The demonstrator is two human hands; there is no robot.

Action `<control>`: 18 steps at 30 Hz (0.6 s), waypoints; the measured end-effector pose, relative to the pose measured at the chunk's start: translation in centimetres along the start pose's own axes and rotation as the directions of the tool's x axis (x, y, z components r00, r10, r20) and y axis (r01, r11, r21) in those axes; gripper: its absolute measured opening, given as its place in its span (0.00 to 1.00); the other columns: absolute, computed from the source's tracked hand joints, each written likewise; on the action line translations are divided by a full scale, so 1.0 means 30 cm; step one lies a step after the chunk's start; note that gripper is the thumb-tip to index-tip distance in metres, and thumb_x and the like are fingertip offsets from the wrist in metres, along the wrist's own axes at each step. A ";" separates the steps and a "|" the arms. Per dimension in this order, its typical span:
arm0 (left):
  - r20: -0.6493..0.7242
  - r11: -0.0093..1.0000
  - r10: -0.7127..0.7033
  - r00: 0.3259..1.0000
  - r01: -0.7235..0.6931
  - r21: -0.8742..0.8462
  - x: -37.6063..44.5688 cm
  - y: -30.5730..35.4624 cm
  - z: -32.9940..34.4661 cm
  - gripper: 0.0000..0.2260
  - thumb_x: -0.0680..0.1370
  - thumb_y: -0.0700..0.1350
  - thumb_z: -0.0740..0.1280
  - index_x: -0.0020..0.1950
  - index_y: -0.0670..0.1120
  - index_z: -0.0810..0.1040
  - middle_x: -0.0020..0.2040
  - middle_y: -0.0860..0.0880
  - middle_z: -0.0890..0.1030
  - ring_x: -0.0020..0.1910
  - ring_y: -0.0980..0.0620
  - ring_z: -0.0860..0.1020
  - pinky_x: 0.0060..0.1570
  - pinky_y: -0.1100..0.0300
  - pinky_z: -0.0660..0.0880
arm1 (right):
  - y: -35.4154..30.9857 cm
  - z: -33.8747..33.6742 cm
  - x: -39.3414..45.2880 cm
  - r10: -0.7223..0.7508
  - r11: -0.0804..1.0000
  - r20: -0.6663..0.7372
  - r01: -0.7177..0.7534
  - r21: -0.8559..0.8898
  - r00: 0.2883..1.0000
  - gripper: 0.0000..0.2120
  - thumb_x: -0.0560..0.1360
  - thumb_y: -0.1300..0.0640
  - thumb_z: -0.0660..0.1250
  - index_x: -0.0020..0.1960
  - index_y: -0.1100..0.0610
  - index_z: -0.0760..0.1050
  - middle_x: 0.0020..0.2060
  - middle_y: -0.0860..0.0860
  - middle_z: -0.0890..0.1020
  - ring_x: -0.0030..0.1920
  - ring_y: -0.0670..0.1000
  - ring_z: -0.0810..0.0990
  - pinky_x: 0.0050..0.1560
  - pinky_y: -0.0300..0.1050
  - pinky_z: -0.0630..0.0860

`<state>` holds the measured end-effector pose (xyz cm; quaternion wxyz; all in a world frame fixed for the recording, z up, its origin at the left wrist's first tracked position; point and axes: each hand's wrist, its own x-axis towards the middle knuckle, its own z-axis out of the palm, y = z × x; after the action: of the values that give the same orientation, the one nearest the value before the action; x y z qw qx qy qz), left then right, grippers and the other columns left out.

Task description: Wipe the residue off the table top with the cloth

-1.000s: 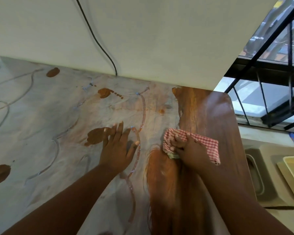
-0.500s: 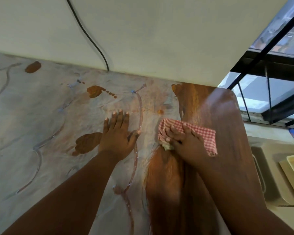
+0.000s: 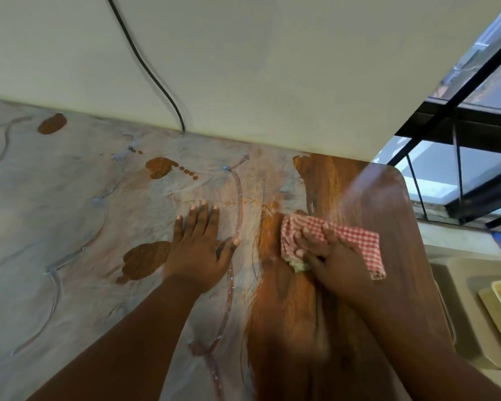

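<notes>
1. A brown wooden tabletop [image 3: 344, 198] with a rounded far right corner is lying against a pale wall [image 3: 272, 68]; its right strip is showing glossy bare grain.
2. A dull grey-white film of residue [image 3: 70, 227], streaked with curving ridged lines, is covering the left and middle of the tabletop, broken by three larger brown bare patches and a row of small dots.
3. The right hand [image 3: 333, 261] is pressing a crumpled red-and-white checked cloth [image 3: 356, 241] onto the wood near the residue's right border, its fingers [image 3: 310, 241] curling over the fabric and gripping it; a pale lump is showing under the cloth's near edge.
4. The left hand [image 3: 198, 250] is resting flat on the residue just left of the cloth, fingers straight and close together, thumb spread out.
5. One black cable [image 3: 145, 62] is hanging down the wall to the tabletop's far edge.
6. Beyond the right edge, beige trays [image 3: 498, 311] are sitting stacked; I cannot tell how many.
</notes>
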<state>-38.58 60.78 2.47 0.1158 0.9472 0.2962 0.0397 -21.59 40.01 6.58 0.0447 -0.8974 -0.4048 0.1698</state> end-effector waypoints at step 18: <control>0.012 1.000 -0.003 1.000 0.003 0.000 0.003 0.001 -0.004 0.35 0.78 0.66 0.41 0.79 0.47 0.44 0.79 0.47 0.44 0.77 0.49 0.39 0.72 0.51 0.33 | 0.013 0.011 0.039 -0.087 0.995 0.038 0.085 0.052 0.996 0.19 0.77 0.35 0.44 0.68 0.29 0.52 0.69 0.31 0.52 0.75 0.43 0.45 0.69 0.44 0.43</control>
<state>-38.50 60.83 2.59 0.1179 0.9470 0.2971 0.0336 -20.72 40.60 5.87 0.0666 -0.8742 -0.4394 0.1957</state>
